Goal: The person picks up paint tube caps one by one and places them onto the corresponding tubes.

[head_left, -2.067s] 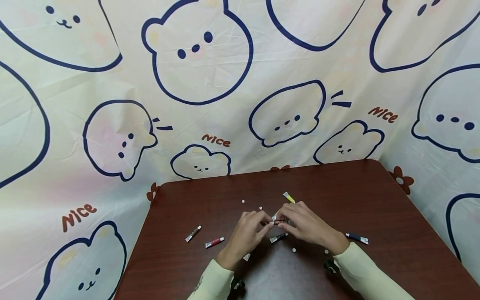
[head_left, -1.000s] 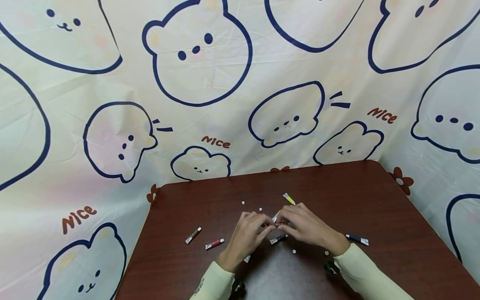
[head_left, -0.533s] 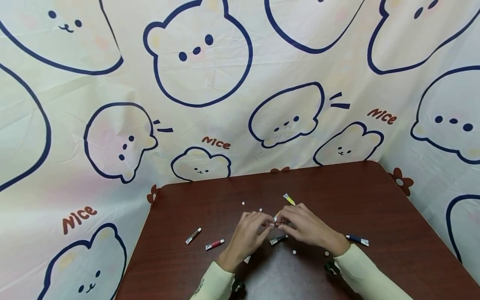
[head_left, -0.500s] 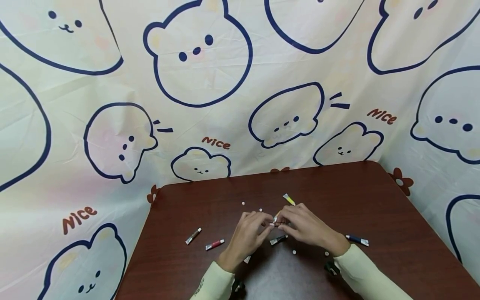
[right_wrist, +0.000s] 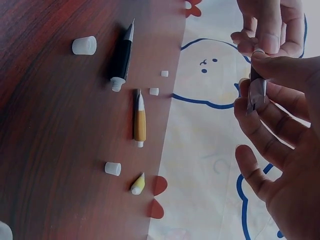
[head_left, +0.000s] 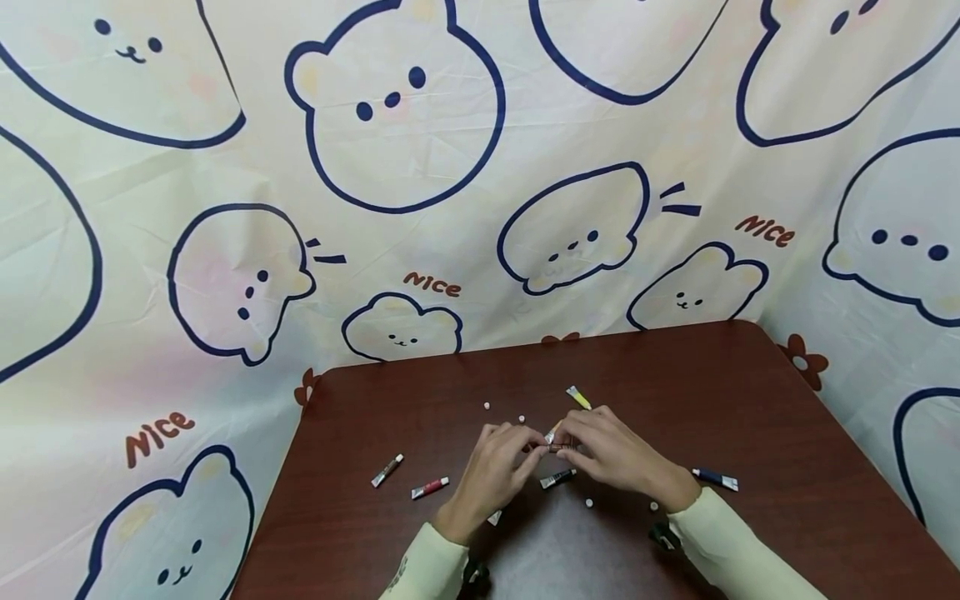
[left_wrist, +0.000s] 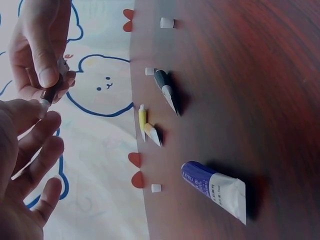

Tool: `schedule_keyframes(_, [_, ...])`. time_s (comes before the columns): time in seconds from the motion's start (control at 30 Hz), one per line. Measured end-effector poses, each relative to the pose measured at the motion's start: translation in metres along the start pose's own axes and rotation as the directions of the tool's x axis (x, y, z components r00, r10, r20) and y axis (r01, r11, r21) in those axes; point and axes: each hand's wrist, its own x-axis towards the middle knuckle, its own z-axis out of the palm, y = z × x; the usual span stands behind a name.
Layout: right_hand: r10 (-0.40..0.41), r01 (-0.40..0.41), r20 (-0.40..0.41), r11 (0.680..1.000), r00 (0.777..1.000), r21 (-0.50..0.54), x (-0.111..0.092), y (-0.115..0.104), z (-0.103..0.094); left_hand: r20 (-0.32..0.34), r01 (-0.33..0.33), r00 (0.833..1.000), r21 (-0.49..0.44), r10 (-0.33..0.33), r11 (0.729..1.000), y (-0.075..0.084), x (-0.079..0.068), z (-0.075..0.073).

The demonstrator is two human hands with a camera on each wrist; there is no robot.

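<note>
Almost nothing is seen to have changed over the last two seconds: both hands have stayed together above the middle of the dark red-brown wooden table, and the loose tubes and caps lie where they lay. This is judged a slow, fine step, most likely the twisting of a cap at the tube's end, still unfinished.

The small brown paint tube is held off the table, between the two hands. The right hand is clenched on its body, thumb against fingers, as the right wrist view shows. The left hand pinches its end with thumb and forefinger; the other fingers are spread loosely.

Just below the hands a black paint tube lies uncapped. A yellow tube lies just beyond them, a red tube to the left, a blue tube to the right. Small white caps are scattered around.
</note>
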Motion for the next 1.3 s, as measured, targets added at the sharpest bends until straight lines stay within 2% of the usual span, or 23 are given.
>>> schedule_keyframes(0.27, [-0.022,0.022,-0.014,1.000,1.000,0.008,-0.0002,-0.0003,0.0013,0.030,-0.020,0.999,-0.034,0.021,0.999,0.0000,0.0011,-0.0019])
schedule_keyframes(0.43, [-0.026,0.026,-0.026,1.000,0.999,0.005,0.0001,-0.0010,0.0013,0.015,-0.004,1.000,-0.047,0.005,0.999,-0.0002,0.0009,-0.0023])
schedule_keyframes(0.57, [-0.017,0.016,-0.021,1.000,1.000,-0.003,0.0004,-0.0006,0.0000,0.021,0.009,1.000,-0.021,-0.009,1.000,-0.0009,0.0009,-0.0028])
schedule_keyframes(0.7, [-0.001,0.001,-0.007,1.000,1.000,-0.009,0.0005,-0.0004,0.0000,0.031,-0.005,1.000,0.001,0.005,1.000,-0.0018,0.0004,-0.0024])
schedule_keyframes(0.97, [0.001,-0.001,-0.002,1.000,1.000,-0.010,0.0003,-0.0001,0.0008,0.010,-0.039,0.999,-0.015,0.039,0.999,-0.0027,0.0005,-0.0010])
schedule_keyframes(1.3, [-0.014,0.014,-0.018,1.000,1.000,-0.014,-0.0001,0.0000,-0.0007,0.050,0.009,0.999,-0.025,-0.008,1.000,-0.0022,-0.0002,-0.0034])
